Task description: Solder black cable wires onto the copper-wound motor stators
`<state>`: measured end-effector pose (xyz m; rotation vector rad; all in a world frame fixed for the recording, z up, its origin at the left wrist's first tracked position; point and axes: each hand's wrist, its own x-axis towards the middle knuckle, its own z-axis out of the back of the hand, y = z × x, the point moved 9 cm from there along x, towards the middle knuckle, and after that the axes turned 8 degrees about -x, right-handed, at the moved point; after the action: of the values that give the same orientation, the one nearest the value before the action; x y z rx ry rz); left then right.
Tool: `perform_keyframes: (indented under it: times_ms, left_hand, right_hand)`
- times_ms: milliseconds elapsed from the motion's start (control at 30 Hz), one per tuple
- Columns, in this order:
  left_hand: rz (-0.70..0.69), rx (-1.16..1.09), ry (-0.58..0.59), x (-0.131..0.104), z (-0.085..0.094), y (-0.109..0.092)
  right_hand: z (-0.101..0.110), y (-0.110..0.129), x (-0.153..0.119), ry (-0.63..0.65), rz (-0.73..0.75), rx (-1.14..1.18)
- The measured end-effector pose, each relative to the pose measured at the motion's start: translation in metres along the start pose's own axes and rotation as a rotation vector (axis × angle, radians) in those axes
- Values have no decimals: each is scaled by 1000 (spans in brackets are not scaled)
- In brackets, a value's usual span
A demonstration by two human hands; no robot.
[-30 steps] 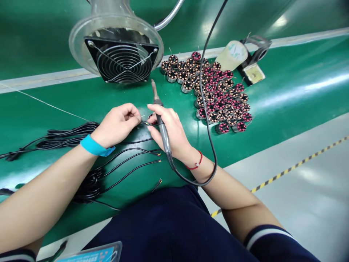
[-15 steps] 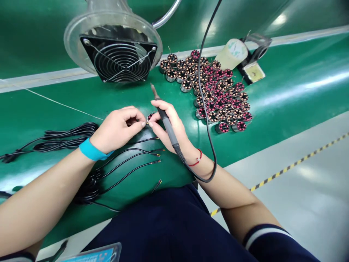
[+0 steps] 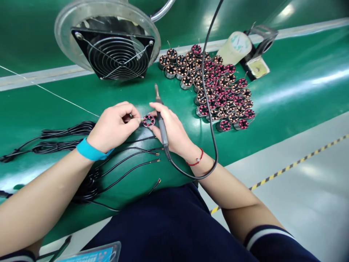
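Note:
My left hand (image 3: 118, 122) is pinched on the short coloured wire ends (image 3: 142, 120) beside a small stator (image 3: 148, 120) with dark pink and black windings. The stator lies at the fingertips of my right hand (image 3: 173, 129), between its index finger and thumb. A soldering iron (image 3: 163, 129) rests in that same right hand, tip pointing up and away, its cable trailing over the wrist. Coiled black cables (image 3: 89, 182) lie below my left hand, several of their stripped ends reaching right. What the left fingers cover is partly hidden.
A fume extractor fan (image 3: 117, 54) hangs at the upper left. Many wound stators (image 3: 218, 94) stand in a cluster to the right, near a tape roll (image 3: 234, 47) and an iron stand with a sponge (image 3: 257, 68). Bundled cables (image 3: 62, 138) lie left; a thin pale strand (image 3: 62, 97) reaches my left hand.
My left hand has shifted slightly left and the right fingers have spread apart from it, so the stator shows more fully. The soldering iron has turned more upright.

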<state>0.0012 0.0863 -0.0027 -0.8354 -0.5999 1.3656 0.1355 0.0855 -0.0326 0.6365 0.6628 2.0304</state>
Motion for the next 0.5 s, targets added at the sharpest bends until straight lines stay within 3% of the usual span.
perform_keyframes:
  times_ms: [100,200,333,500]
  left_hand:
    - [-3,34,36,-1,-6,-2]
    - [-9,63,32,-1,-8,-2]
    - [11,83,10,0,-7,0]
    - [10,89,-9,2,-7,2]
  right_hand:
    - [-6,11,0,36,53,-23]
    - [2,14,-2,9,67,13]
    - [33,14,-13,-141,47,100]
    - [65,22,-43,-442,111,114]
